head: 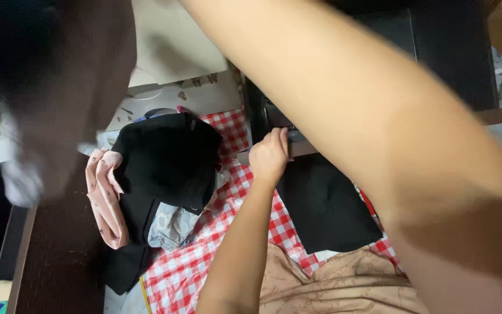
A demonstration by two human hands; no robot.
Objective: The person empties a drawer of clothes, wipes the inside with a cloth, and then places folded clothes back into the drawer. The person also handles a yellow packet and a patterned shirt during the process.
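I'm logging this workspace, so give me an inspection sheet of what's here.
Surface: red checked cloth over the work area, beige patterned fabric at the near edge.
Job's things: dark drawer edge and black garment below it.
Clutter: black clothes pile, pink garment, pale cloth.
Grippers: left hand closed on the drawer edge; right hand out of view, only its forearm crosses the picture.
Cables: nothing seen.
Surroundings: dark furniture on the left, white box behind.

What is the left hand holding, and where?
The left hand grips the front edge of a dark drawer. The right hand is out of view.
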